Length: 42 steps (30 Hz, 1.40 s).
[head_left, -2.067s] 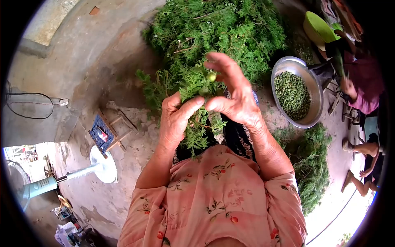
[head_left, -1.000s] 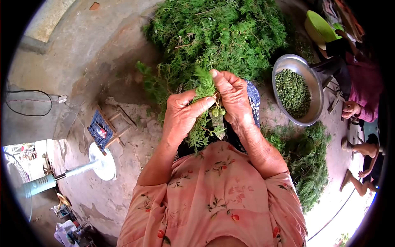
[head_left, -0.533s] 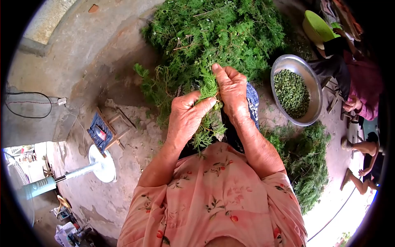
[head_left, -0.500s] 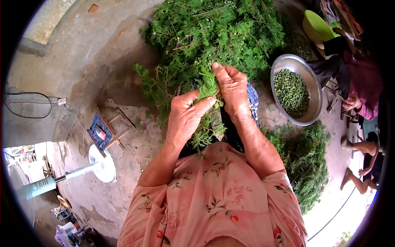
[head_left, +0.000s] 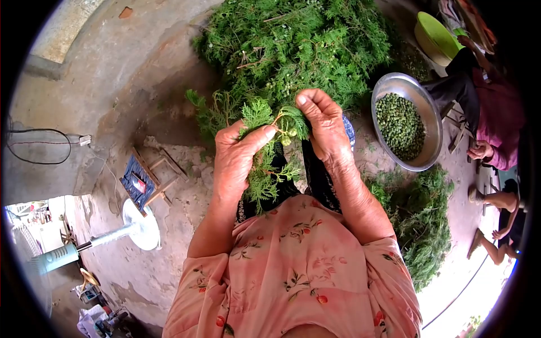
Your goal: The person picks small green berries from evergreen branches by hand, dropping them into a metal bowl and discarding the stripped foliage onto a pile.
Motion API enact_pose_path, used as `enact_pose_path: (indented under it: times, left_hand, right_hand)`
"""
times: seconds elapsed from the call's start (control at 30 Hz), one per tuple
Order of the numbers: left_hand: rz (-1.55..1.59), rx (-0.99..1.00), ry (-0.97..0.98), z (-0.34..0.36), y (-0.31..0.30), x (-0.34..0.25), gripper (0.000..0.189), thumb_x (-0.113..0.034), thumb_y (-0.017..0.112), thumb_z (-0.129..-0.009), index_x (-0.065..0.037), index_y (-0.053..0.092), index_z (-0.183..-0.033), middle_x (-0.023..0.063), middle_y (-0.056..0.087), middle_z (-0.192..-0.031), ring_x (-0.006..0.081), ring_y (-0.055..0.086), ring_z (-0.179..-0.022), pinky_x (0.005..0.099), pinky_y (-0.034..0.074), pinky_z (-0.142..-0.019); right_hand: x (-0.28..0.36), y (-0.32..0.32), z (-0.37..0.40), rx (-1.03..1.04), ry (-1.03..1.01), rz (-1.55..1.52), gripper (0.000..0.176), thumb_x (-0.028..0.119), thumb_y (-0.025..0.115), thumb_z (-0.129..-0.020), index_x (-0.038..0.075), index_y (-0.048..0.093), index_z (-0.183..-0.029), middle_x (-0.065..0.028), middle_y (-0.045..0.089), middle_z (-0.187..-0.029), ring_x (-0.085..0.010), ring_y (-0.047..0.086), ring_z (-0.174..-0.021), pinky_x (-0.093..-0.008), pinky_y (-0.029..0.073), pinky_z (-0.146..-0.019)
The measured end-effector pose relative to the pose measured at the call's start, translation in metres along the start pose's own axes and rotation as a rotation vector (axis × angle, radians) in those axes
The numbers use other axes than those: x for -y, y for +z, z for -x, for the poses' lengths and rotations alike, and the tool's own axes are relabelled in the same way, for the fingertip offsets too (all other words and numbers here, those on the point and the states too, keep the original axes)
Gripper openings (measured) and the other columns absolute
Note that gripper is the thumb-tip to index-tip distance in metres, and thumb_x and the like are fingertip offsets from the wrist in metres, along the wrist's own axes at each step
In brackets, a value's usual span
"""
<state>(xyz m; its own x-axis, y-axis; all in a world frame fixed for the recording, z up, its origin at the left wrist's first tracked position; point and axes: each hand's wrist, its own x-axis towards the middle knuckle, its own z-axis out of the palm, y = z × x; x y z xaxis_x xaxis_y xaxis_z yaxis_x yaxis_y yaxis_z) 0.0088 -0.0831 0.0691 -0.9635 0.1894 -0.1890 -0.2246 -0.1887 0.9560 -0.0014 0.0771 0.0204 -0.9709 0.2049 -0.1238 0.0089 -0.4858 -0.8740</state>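
Note:
My left hand [head_left: 232,160] pinches a green conifer sprig [head_left: 258,114] between thumb and forefinger, with some of its foliage hanging below the palm. A few round green cones [head_left: 287,136] show on the sprig between my hands. My right hand [head_left: 328,128] is closed on the sprig's leafy end, its fingertips partly hidden behind the thumb. Just beyond both hands lies a large heap of cut conifer branches [head_left: 304,48]. To the right stands a metal basin [head_left: 434,127] holding many small green cones [head_left: 399,127].
Another heap of branches [head_left: 420,231] lies at the lower right. A seated person in a maroon top [head_left: 499,112] is beyond the basin, near a lime-green basin [head_left: 434,36]. At left are a small wooden stool [head_left: 147,180] and a standing fan [head_left: 62,256].
My hands have moved slightly apart, the left one shifting left. The sprig is now spread between them, with its brown stem and cones more exposed.

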Motion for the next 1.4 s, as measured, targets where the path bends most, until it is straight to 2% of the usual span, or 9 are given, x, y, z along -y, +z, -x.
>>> enact_pose_path:
  times: [0.07, 0.47, 0.7, 0.73, 0.83, 0.93, 1.2, 1.33, 1.4]
  left_hand:
    - [0.060, 0.001, 0.051, -0.003, -0.001, 0.006, 0.016, -0.002, 0.066, -0.077, -0.001, 0.066, -0.093, 0.0015, 0.066, -0.083, 0.0053, 0.057, -0.070, 0.0187, 0.045, -0.062]
    - [0.048, -0.065, 0.078, -0.002, 0.000, 0.004, 0.014, -0.002, 0.066, -0.078, -0.002, 0.066, -0.092, 0.0006, 0.065, -0.082, 0.0050, 0.055, -0.069, 0.0196, 0.044, -0.062]
    - [-0.113, -0.060, 0.241, 0.000, 0.006, 0.016, 0.015, -0.001, 0.065, -0.078, -0.001, 0.065, -0.093, -0.0024, 0.063, -0.081, 0.0029, 0.051, -0.071, 0.0189, 0.041, -0.064]
    - [-0.170, -0.064, 0.266, 0.001, 0.008, 0.017, 0.015, 0.000, 0.065, -0.078, -0.001, 0.065, -0.093, -0.0029, 0.062, -0.081, 0.0026, 0.050, -0.070, 0.0188, 0.040, -0.063]
    - [-0.310, -0.023, 0.303, 0.007, 0.016, 0.018, 0.015, -0.003, 0.065, -0.079, 0.000, 0.064, -0.094, -0.0038, 0.061, -0.077, 0.0026, 0.046, -0.067, 0.0197, 0.039, -0.058]
    - [-0.379, 0.045, 0.336, 0.003, 0.027, 0.024, 0.014, -0.006, 0.064, -0.081, 0.000, 0.063, -0.093, -0.0022, 0.059, -0.071, 0.0038, 0.044, -0.062, 0.0217, 0.038, -0.055]
    - [-0.481, 0.085, 0.349, 0.010, 0.046, 0.026, 0.013, -0.007, 0.063, -0.081, 0.000, 0.063, -0.093, 0.0022, 0.063, -0.076, 0.0055, 0.050, -0.064, 0.0218, 0.042, -0.058]
    - [-0.152, 0.025, -0.042, 0.001, 0.028, 0.013, 0.021, -0.013, 0.063, -0.084, -0.002, 0.062, -0.102, -0.0005, 0.062, -0.089, 0.0056, 0.053, -0.074, 0.0220, 0.044, -0.065]
    - [0.004, 0.067, 0.165, -0.008, 0.018, 0.027, 0.024, -0.016, 0.065, -0.083, -0.005, 0.061, -0.104, -0.0021, 0.061, -0.091, 0.0063, 0.053, -0.077, 0.0224, 0.044, -0.068]
  right_hand:
    - [0.008, 0.000, -0.001, -0.167, 0.084, -0.023, 0.020, 0.024, 0.063, -0.084, 0.007, 0.055, -0.077, 0.0003, 0.051, -0.059, -0.0059, 0.040, -0.041, -0.0196, 0.027, -0.032]
    - [0.007, 0.033, 0.032, 0.090, 0.426, -0.316, 0.042, 0.048, 0.061, -0.080, 0.010, 0.055, -0.097, 0.0009, 0.056, -0.071, -0.0072, 0.049, -0.046, -0.0178, 0.031, -0.036]
    - [0.007, 0.041, 0.037, 0.029, 0.072, -0.010, 0.020, 0.022, 0.062, -0.086, 0.004, 0.057, -0.078, 0.0041, 0.054, -0.064, -0.0025, 0.043, -0.059, -0.0210, 0.039, -0.053]
    - [-0.008, 0.032, 0.029, 0.022, -0.216, 0.247, 0.021, 0.022, 0.064, -0.084, 0.003, 0.057, -0.078, -0.0020, 0.056, -0.061, -0.0081, 0.048, -0.054, -0.0246, 0.041, -0.051]
    - [0.007, 0.025, 0.032, -0.100, -0.453, 0.689, 0.019, 0.021, 0.066, -0.080, 0.005, 0.057, -0.080, -0.0150, 0.056, -0.060, -0.0303, 0.056, -0.051, -0.0345, 0.044, -0.046]
    - [0.006, 0.012, 0.026, -0.195, -0.485, 0.816, 0.018, 0.021, 0.066, -0.080, 0.005, 0.057, -0.079, -0.0140, 0.056, -0.058, -0.0307, 0.057, -0.051, -0.0349, 0.044, -0.045]
    - [-0.001, -0.058, -0.003, -0.589, -0.194, 0.317, 0.015, 0.017, 0.067, -0.080, 0.005, 0.062, -0.073, -0.0017, 0.060, -0.061, -0.0085, 0.047, -0.053, -0.0238, 0.039, -0.050]
    - [0.019, -0.117, 0.010, -0.662, -0.011, 0.010, 0.024, 0.020, 0.064, -0.083, 0.009, 0.054, -0.064, 0.0040, 0.040, -0.051, -0.0074, 0.033, -0.039, -0.0243, 0.024, -0.035]
    - [0.013, -0.140, 0.010, -0.693, 0.074, -0.123, 0.019, 0.021, 0.063, -0.084, 0.009, 0.054, -0.072, 0.0003, 0.044, -0.058, -0.0095, 0.039, -0.042, -0.0233, 0.029, -0.036]
